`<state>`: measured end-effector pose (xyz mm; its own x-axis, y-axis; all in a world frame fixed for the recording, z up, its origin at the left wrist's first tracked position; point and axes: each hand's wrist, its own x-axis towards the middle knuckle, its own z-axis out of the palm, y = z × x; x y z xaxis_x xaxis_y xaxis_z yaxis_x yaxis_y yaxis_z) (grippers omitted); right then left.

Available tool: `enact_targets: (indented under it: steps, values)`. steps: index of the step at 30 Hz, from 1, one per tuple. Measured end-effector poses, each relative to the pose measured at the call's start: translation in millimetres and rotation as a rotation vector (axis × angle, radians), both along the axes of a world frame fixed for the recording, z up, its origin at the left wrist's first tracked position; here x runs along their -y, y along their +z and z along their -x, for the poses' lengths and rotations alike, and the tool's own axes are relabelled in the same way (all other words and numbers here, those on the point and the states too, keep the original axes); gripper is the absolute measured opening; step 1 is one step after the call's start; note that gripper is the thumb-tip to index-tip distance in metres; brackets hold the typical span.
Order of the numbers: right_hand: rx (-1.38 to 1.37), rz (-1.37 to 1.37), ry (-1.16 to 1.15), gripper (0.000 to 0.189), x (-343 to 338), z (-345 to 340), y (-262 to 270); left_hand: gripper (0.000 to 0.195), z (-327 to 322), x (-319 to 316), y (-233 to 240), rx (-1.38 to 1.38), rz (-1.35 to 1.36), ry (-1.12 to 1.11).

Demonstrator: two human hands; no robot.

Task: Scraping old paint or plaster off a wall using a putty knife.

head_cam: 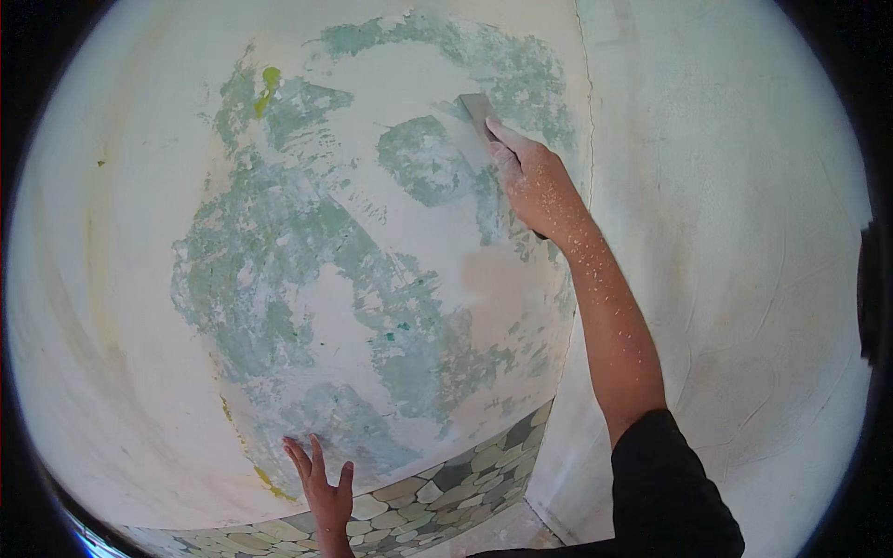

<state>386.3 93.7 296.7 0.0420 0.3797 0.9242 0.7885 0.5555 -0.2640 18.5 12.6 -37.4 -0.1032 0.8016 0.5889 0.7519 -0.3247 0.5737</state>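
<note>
My right hand [527, 171] grips a scraper [476, 108], probably a putty knife, its flat blade against the upper part of a wall. Pale flecks and dust cover that hand and forearm. Around the blade the wall [391, 77] is whitish, with patches of green old paint [418, 160] showing in ragged shapes. A larger green patch [279, 230] spreads down the left and middle. Low on the same wall, my left hand [324, 481] has its fingers spread and holds nothing. Its fingertips appear to rest on the surface.
A cracked inside corner [590, 139] runs down right of my right hand, where a second whitish wall [718, 230] begins. Along the wall's foot lies a band of stone-patterned cladding [446, 492], with pale floor [506, 533] below. A dark object [867, 293] shows at the right rim.
</note>
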Motion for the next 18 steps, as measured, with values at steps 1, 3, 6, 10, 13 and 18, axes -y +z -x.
enact_targets:
  steps: [1, 3, 6, 10, 13, 18]
  values:
    - [-0.002, 0.000, -0.006, 0.035, -0.3, -0.8, 1.3, 0.080, -1.0, -2.6, -0.8, -0.008, -0.029, 0.003]
    - [-0.043, 0.038, 0.041, 0.037, 2.4, 2.3, -1.5, 0.081, 3.4, -0.5, -3.9, -0.025, -0.045, 0.006]
    - [-0.067, 0.080, 0.064, 0.038, 15.4, 4.0, -5.5, 0.081, 5.9, 0.8, -3.9, -0.003, -0.027, 0.011]
    - [-0.036, -0.026, 0.123, 0.038, -1.4, -1.9, -7.3, 0.081, 2.7, 2.8, 1.9, -0.009, -0.004, 0.010]
    - [-0.042, 0.006, -0.029, 0.036, -10.5, 4.5, 17.6, 0.080, 1.2, 2.1, 3.8, -0.021, 0.007, 0.007]
    - [-0.043, -0.080, 0.025, 0.035, -6.1, 4.4, 19.0, 0.079, 5.3, 6.4, 5.8, -0.010, 0.015, 0.019]
